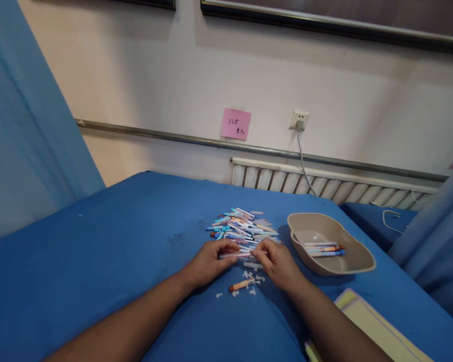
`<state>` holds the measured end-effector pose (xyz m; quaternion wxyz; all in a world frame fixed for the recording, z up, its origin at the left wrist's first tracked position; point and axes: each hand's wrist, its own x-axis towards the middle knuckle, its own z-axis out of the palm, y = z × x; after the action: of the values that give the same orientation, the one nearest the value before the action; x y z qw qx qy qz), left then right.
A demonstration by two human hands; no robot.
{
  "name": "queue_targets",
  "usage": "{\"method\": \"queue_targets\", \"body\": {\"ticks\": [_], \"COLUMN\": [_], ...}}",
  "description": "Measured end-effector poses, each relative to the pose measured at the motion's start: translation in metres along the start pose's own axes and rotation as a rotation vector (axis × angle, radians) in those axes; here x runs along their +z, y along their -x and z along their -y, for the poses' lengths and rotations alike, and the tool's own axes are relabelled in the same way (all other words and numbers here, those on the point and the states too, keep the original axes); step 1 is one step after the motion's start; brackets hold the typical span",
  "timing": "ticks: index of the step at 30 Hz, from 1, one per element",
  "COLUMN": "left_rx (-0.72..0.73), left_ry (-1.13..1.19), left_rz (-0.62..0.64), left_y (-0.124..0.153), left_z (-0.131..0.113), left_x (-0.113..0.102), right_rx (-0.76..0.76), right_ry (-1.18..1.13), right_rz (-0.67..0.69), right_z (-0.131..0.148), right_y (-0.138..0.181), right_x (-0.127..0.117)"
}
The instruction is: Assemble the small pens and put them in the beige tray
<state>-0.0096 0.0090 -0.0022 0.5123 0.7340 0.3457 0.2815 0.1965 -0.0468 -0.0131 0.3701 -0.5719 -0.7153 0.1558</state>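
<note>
Both hands rest on a blue cloth-covered table (98,261) just in front of a pile of small coloured pens (243,226). My left hand (207,261) and my right hand (277,261) each pinch one end of a thin pale pen (236,255) held level between them. An orange-capped pen (241,285) lies on the cloth below the hands, among several small white caps or bits (251,275). A beige tray (358,264) to the right holds three pens (324,249).
A pale yellow flat item (377,327) lies at the lower right. Blue curtains hang at the left (30,125) and right. Behind the table stand a white radiator (324,183), a wall socket with a cord (299,120), and a pink note (236,123).
</note>
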Motion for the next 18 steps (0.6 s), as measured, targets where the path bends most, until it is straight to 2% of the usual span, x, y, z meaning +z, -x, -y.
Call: {"method": "queue_targets", "body": {"ticks": [3,6,13,15,18], "left_rx": [-0.046,-0.08,0.07,0.057,-0.009], "left_ry": [0.048,0.104,-0.099,-0.096,-0.033], "left_rz": [-0.019,-0.008,0.009,-0.005,-0.034], "left_y": [-0.0015,-0.0025,0.0029,0.0021,-0.0011], "left_z": [0.0015,0.0026,-0.003,-0.0021,0.0011], "left_x": [0.0011,0.0012,0.0012,0.0014,0.0011], "right_rx": [-0.082,-0.174,0.042,0.029,-0.08], "right_ry": [-0.053,-0.036,-0.05,-0.108,-0.124], "right_rz": [-0.034,-0.002,0.026,-0.009,-0.062], "right_z": [0.0038,0.0048,0.0014,0.0018,0.0029], "right_y": [0.0005,0.0009,0.0007,0.0004,-0.0003], "right_x": [-0.0014,-0.0023,0.0024,0.0034,0.0026]}}
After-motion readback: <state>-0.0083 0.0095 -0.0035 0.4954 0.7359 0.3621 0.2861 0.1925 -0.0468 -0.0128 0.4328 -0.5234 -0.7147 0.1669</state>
